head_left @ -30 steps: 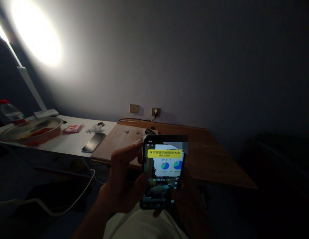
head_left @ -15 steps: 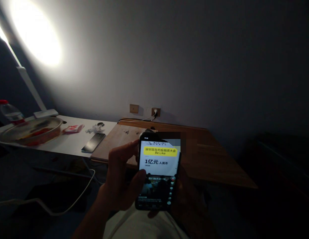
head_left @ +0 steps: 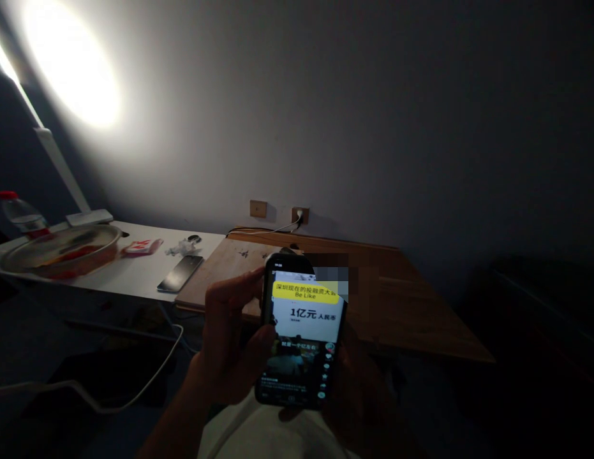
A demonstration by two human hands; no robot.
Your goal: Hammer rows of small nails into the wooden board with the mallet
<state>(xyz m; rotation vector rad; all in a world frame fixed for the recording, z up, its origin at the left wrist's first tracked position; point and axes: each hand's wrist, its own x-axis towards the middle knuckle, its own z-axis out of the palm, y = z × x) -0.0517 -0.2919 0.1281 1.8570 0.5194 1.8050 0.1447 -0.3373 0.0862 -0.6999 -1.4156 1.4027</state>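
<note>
Our left hand [head_left: 230, 341] and shadowed right hand [head_left: 356, 389] firmly grasp a smartphone [head_left: 301, 319] by its edges, holding its lit screen steady above a wooden desk [head_left: 411, 319].

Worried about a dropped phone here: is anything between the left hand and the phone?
Nothing visible: the left hand touches the smartphone directly at its edge. The right hand, on the other side, is too dark to check.
</note>
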